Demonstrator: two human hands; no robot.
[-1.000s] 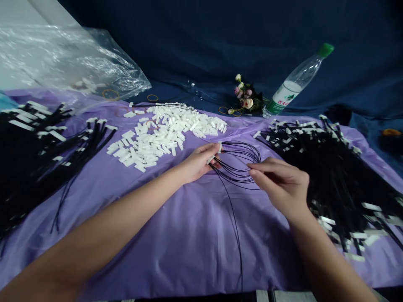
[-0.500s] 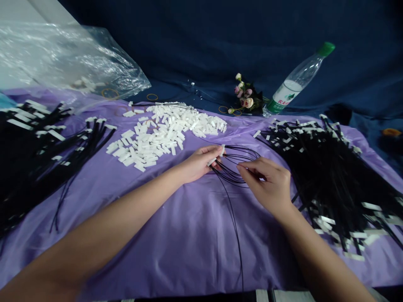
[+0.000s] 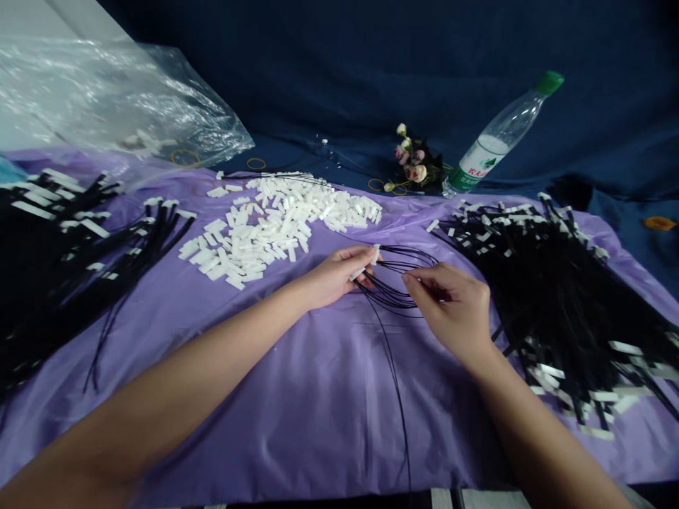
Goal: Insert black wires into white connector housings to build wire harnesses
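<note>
Two white connectors sit between the thumb and fingers of my left hand, near the middle of the view. From them several thin black wires curve rightward in loops toward my right hand. That hand is closed, thumb and index finger pressed together at the wires; its other fingers are curled and partly hidden. One long wire hangs from the connectors down across the purple cloth. Beyond my left hand lies a heap of small white connectors.
Black wire bundles with white ends lie at the left and right. A clear plastic bag is at the back left. Artificial flowers and a tilted bottle stand at the back, with rubber bands nearby.
My right hand has shifted very slightly right along the wires. My left hand keeps its hold on the connectors in the same place.
</note>
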